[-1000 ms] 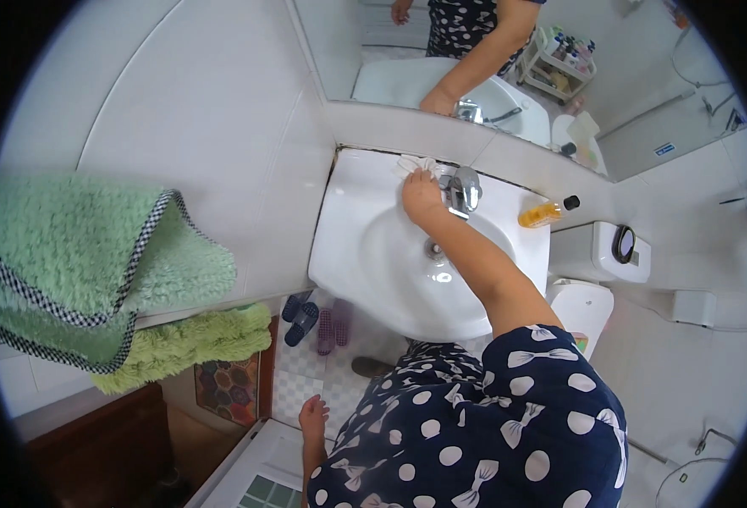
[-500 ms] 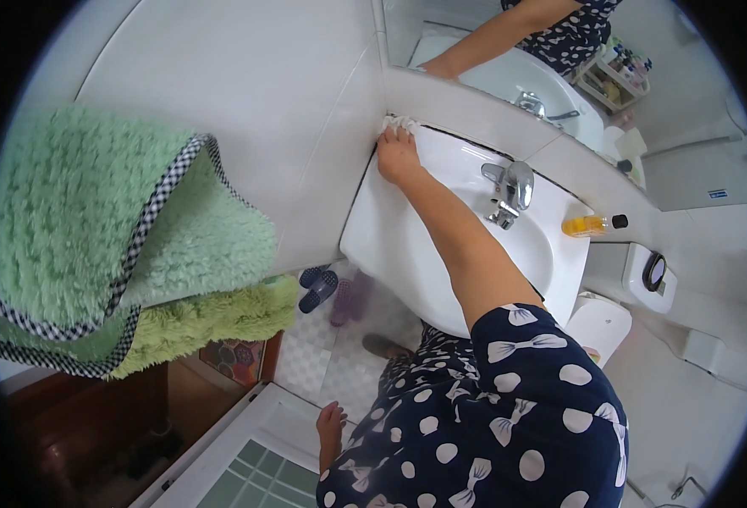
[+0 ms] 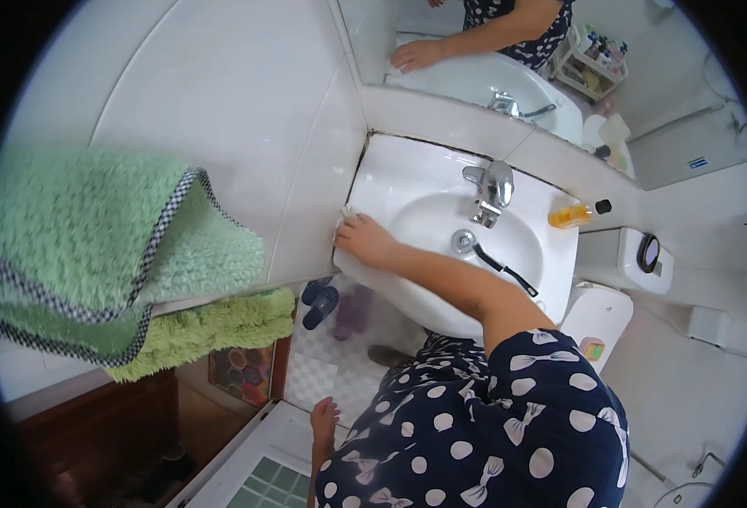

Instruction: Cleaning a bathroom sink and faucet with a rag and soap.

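My right hand (image 3: pixel 365 240) presses a crumpled white cloth (image 3: pixel 345 215) against the left edge of the white washbasin (image 3: pixel 377 173), beside the tiled wall. Its fingers are closed over the cloth, which mostly hides under them. Low on the left, my left hand (image 3: pixel 325 415) hangs at my side, fingers loosely bent and apart, with nothing visible in it. Inside the bowl, a slim black-handled tool (image 3: pixel 506 269) lies from the drain toward the near right rim; its kind is unclear. A chrome faucet (image 3: pixel 496 190) stands at the back.
A bottle of yellow liquid (image 3: pixel 570 217) stands on the basin's right corner, near the toilet (image 3: pixel 600 317). Green fluffy mats (image 3: pixel 85 220) hang at the left. Blue slippers (image 3: pixel 321 306) lie on the floor below. A mirror (image 3: pixel 644 110) runs along the back wall.
My right hand has slid with the cloth from the basin's back left corner toward me along its left edge. The black-handled tool in the bowl is now uncovered.
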Motion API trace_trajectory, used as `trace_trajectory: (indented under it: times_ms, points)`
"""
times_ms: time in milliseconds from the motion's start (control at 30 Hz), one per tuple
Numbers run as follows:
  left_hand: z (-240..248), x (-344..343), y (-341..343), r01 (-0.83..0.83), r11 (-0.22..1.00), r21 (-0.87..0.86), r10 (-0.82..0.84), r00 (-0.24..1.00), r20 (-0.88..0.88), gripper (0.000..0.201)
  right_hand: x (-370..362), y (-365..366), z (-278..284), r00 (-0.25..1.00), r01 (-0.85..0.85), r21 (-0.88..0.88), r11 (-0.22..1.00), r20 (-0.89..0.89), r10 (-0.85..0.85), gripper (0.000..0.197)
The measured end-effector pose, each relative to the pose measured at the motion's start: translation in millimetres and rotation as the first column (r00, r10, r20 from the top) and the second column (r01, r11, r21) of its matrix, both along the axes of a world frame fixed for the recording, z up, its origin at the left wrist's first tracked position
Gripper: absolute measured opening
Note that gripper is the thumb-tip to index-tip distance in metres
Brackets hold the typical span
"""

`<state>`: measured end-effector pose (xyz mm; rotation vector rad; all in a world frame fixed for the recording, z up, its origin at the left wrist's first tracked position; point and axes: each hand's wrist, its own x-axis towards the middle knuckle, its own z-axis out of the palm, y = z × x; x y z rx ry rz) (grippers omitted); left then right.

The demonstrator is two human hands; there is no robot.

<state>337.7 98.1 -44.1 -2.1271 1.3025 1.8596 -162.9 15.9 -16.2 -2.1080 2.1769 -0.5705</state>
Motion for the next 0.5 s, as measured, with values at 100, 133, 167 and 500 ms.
trace_trajectory:
  times_ms: [100, 133, 167, 500]
  points:
    - [14, -11, -8, -0.018, 0.999, -0.044, 0.019, 1.0, 0.004, 0.034, -51, -17, -9, 0.997, -0.071, -0.066, 0.995, -0.029, 0.07, 0.015]
    - [19, -19, -9, -0.034, 0.998, -0.055, 0.033, 0.999, -0.007, 0.034, -68, -23, -16, 0.999, -0.049, -0.088, 0.995, -0.026, 0.047, 0.015]
    - [24, -25, -8, -0.041, 0.998, -0.05, 0.041, 0.999, 0.007, 0.034, -81, -27, -15, 1.0, -0.001, -0.049, 0.999, -0.032, -0.001, 0.015]
    - [30, -10, 44, -0.101, 0.994, 0.037, 0.102, 0.995, -0.021, 0.036, -138, -68, -19, 0.897, 0.44, -0.111, 0.891, 0.097, -0.431, 0.019]
